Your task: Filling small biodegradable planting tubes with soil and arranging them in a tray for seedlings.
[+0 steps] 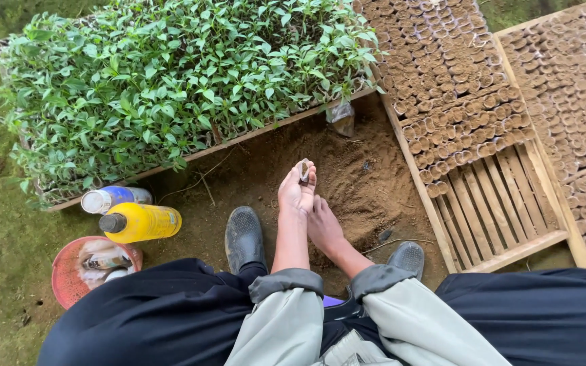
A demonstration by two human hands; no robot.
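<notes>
My left hand (297, 192) is raised over the loose brown soil (354, 183) and pinches a small clear seedling bag (304, 169) part-filled with earth between its fingertips. Just to its right, my right hand (323, 227) reaches down with its fingers in the soil heap below the bag. Whether it holds soil I cannot tell. Both forearms come out of rolled grey sleeves. My black shoes (244, 237) rest on the ground on either side of the hands.
A wooden tray of green seedlings (171, 81) lies at the back left. A slatted wooden frame (503, 203) holding several filled soil bags (456, 88) is on the right. A yellow bottle (140, 222), a blue bottle (113, 198) and a red bowl (69, 271) sit at the left.
</notes>
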